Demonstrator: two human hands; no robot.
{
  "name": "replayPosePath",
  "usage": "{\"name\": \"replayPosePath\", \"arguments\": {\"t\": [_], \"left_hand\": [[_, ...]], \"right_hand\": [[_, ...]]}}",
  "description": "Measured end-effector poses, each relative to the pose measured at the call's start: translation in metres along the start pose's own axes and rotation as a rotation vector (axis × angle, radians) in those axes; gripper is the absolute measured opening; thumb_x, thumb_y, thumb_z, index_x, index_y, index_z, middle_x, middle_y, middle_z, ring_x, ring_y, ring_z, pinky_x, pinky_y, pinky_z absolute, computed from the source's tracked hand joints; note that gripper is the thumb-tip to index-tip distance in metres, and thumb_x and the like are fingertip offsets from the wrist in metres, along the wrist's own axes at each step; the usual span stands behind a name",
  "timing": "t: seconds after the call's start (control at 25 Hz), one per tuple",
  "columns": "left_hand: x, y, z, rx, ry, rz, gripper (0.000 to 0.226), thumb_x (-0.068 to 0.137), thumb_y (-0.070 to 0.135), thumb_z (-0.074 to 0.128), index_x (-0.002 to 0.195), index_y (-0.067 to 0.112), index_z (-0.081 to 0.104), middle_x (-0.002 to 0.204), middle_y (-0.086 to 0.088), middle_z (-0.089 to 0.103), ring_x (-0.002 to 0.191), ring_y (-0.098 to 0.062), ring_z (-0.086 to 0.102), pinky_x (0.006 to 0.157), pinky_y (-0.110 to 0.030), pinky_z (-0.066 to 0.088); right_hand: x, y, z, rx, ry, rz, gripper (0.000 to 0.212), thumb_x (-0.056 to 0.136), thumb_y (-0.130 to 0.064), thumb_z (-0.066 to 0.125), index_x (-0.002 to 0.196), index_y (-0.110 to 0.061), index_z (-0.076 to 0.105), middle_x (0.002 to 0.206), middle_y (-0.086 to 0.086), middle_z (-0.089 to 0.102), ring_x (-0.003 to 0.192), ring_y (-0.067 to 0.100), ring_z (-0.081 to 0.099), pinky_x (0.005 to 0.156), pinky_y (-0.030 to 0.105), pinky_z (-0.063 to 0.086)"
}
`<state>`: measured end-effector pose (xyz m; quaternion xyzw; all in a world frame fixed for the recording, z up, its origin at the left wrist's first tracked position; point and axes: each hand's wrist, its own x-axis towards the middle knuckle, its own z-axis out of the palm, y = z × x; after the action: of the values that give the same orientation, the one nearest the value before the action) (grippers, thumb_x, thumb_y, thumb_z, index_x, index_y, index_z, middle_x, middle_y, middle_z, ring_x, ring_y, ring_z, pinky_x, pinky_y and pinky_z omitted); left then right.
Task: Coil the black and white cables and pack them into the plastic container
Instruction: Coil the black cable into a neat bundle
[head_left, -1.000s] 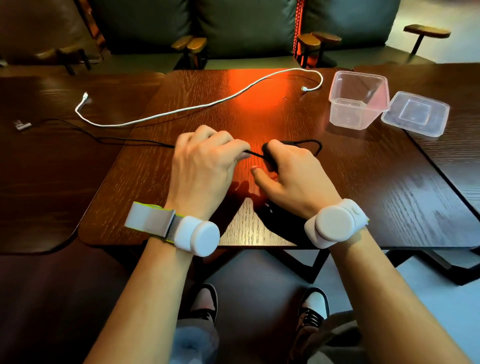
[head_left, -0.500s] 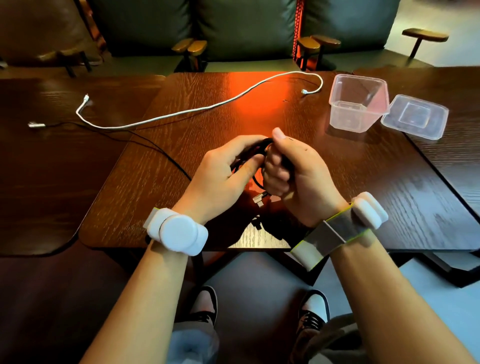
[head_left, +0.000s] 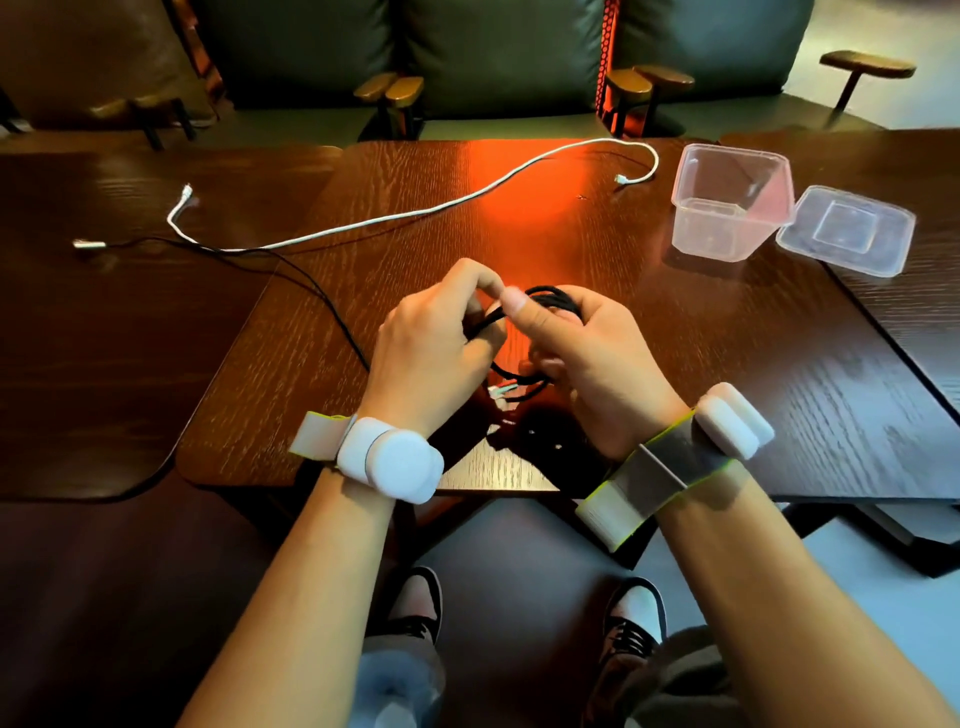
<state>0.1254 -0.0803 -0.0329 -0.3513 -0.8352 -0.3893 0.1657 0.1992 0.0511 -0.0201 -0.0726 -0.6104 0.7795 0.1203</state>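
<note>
My left hand (head_left: 431, 353) and my right hand (head_left: 587, 358) both grip the black cable (head_left: 550, 301) above the near middle of the table. Several loops are gathered in my right hand; one plug end hangs below the hands. The loose tail of the black cable runs left across the table to a plug at the far left. The white cable (head_left: 395, 221) lies uncoiled across the back of the table. The clear plastic container (head_left: 727, 208) stands open at the right.
The container's clear lid (head_left: 847, 231) lies flat just right of the container. A second dark table (head_left: 104, 338) adjoins on the left, another on the right. Dark sofas and small wooden stools stand behind the tables.
The black cable's far plug has slid right toward me as more cable was drawn in. Another loop has formed in my right hand, and both hands have risen slightly.
</note>
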Motion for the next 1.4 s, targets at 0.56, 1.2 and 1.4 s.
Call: {"name": "replayPosePath", "arguments": {"t": [0.56,1.2,1.4], "left_hand": [[-0.002,0.008,0.007,0.186,-0.047,0.137,0.023,0.095,0.03,0.047,0.109,0.02,0.063,0.068,-0.009,0.067,0.066,-0.043,0.062,0.055,-0.044,0.049],[0.0,0.001,-0.003,-0.164,-0.342,0.11,0.062,0.092,0.071,0.028,0.084,0.015,0.053,0.056,0.0,0.061,0.052,-0.013,0.062,0.053,-0.037,0.048],[-0.001,0.006,-0.005,-0.276,-0.319,0.145,0.073,0.09,0.071,0.023,0.078,0.004,0.052,0.06,-0.013,0.054,0.054,-0.024,0.051,0.051,-0.037,0.04]], "right_hand": [[0.0,-0.017,-0.02,0.21,-0.191,0.239,0.037,0.096,-0.029,0.055,0.064,-0.018,0.04,0.057,-0.002,0.035,0.049,0.01,0.029,0.046,0.021,0.027],[0.0,-0.017,-0.013,0.067,-0.103,0.296,0.056,0.096,-0.055,0.047,0.052,-0.025,0.03,0.047,-0.006,0.023,0.04,0.009,0.017,0.037,0.019,0.017],[-0.006,-0.021,-0.017,0.35,-0.583,0.374,0.059,0.096,-0.046,0.035,0.045,-0.017,0.032,0.039,0.001,0.026,0.036,0.017,0.026,0.048,0.029,0.042]]}}
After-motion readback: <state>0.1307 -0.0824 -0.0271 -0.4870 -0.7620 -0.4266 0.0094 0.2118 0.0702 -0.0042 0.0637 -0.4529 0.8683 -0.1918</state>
